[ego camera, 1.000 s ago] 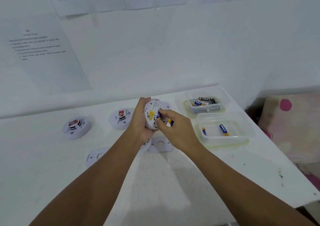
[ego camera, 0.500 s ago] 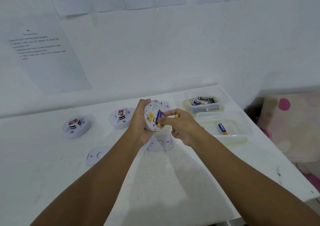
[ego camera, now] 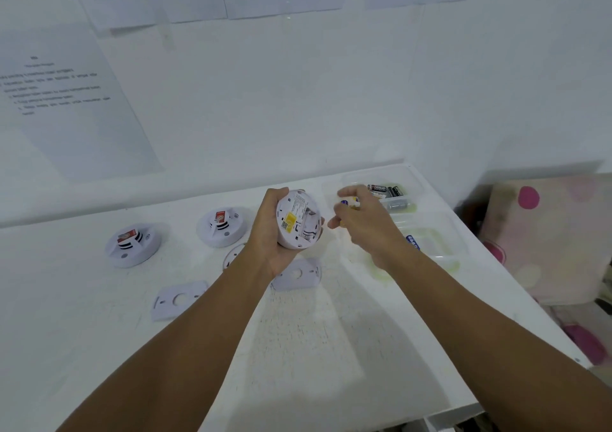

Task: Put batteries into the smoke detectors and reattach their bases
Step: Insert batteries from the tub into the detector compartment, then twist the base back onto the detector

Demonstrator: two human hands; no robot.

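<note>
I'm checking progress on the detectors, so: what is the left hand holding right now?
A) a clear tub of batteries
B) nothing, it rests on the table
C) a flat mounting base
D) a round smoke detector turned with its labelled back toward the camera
D: the left hand grips a round white smoke detector lifted off the table, with its yellow-labelled back toward the camera.

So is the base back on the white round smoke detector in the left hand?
Off. The white round smoke detector, gripped by the left hand, shows its yellow-labelled underside uncovered; flat white bases lie on the table.
</note>
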